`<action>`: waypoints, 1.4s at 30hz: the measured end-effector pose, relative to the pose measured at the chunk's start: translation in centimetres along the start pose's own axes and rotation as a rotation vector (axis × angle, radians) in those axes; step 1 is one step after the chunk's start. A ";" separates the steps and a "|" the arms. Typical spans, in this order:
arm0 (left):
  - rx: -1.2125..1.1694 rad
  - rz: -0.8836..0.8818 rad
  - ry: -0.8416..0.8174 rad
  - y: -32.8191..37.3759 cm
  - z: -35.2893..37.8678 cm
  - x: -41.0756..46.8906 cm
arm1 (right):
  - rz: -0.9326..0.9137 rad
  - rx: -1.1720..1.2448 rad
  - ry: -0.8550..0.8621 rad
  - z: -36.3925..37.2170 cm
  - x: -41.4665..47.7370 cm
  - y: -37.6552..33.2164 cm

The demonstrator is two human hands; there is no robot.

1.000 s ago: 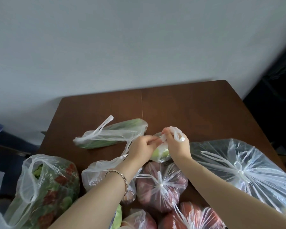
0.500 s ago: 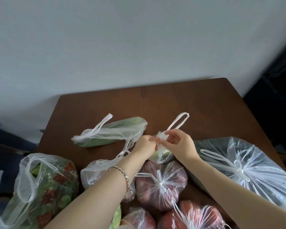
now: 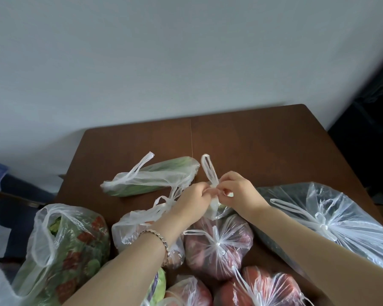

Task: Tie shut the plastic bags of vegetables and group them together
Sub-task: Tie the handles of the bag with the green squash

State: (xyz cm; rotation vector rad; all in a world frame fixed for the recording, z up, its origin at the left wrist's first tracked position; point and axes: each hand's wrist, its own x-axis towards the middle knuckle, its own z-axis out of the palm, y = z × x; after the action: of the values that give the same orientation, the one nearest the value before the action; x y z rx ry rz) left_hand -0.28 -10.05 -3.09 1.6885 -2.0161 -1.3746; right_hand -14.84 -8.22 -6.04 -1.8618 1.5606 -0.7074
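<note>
Bags (image 3: 217, 241) on brown table (image 3: 252, 140) (grey wall (image 3: 186, 51))

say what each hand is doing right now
left hand: closed, pinching the handle of the small bag
right hand: closed, pinching that handle too

Most of small clear plastic bag (image 3: 212, 208) hidden behind left hand (image 3: 193, 201) and right hand (image 3: 237, 191); contents unreadable. Below hands, clear bags of red vegetables (image 3: 272, 286) cut by bottom edge.
</note>
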 end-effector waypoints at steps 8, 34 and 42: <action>0.086 0.224 0.221 -1.2 1.1 -0.2 | 0.287 0.353 0.091 0.1 -0.5 -0.5; -0.167 -0.238 0.271 -1.6 1.7 0.2 | -0.198 -0.554 0.195 0.7 -4.0 1.4; 0.312 0.134 0.335 0.2 1.0 -1.8 | 0.214 -0.444 -0.068 -0.2 -4.1 -0.5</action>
State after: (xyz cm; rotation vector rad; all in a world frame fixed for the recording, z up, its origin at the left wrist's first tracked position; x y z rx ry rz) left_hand -0.43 -8.08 -2.76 1.7216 -2.1738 -0.7046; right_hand -15.30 -4.13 -5.60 -1.9529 1.9519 -0.2076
